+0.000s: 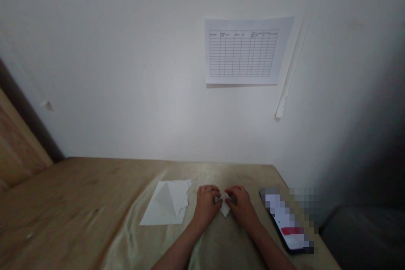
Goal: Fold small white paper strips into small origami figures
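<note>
A small folded piece of white paper (225, 208) lies on the table between my hands, one corner pointing toward me. My left hand (209, 203) grips its left side, fingers curled and thumb near the paper's middle. On the opposite side my right hand (239, 203) pinches the paper in the same way. The fingers partly cover its upper edges. Left of my left hand rests a stack of white paper sheets (164, 202), creased and uneven at the right edge.
A phone (289, 223) with a lit, partly pixelated screen lies at the table's right side. The cloth-covered table (85, 194) meets a white wall, where a printed grid sheet (243, 52) hangs. Wooden furniture (19, 143) stands at the left and something dark (363, 236) at the right.
</note>
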A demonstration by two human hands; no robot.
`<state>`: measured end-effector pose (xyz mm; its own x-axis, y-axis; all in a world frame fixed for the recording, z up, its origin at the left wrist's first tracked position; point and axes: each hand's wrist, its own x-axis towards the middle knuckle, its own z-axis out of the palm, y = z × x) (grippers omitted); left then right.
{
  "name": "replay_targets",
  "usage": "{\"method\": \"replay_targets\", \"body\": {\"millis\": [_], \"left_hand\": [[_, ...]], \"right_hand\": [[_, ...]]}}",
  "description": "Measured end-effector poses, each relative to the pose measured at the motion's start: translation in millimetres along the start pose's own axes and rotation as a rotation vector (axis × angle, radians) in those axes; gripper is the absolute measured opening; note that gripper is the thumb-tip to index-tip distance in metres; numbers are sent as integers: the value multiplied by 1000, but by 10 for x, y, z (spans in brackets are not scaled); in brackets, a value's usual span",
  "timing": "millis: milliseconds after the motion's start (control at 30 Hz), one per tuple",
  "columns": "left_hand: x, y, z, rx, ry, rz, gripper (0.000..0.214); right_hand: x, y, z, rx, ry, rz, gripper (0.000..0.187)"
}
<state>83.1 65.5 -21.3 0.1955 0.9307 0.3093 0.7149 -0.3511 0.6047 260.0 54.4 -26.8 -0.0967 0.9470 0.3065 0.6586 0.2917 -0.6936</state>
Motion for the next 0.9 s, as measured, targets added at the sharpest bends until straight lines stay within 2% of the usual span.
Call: {"method": "replay_targets", "body": {"millis": [400,900], "left_hand": [[8,82,-24,44,6,-52,7],[-4,81,6,65,24,-57,15]], "right_hand": [[2,-43,12,-19,-3,19,35],[1,-28,32,-72,0,32,46]]}}
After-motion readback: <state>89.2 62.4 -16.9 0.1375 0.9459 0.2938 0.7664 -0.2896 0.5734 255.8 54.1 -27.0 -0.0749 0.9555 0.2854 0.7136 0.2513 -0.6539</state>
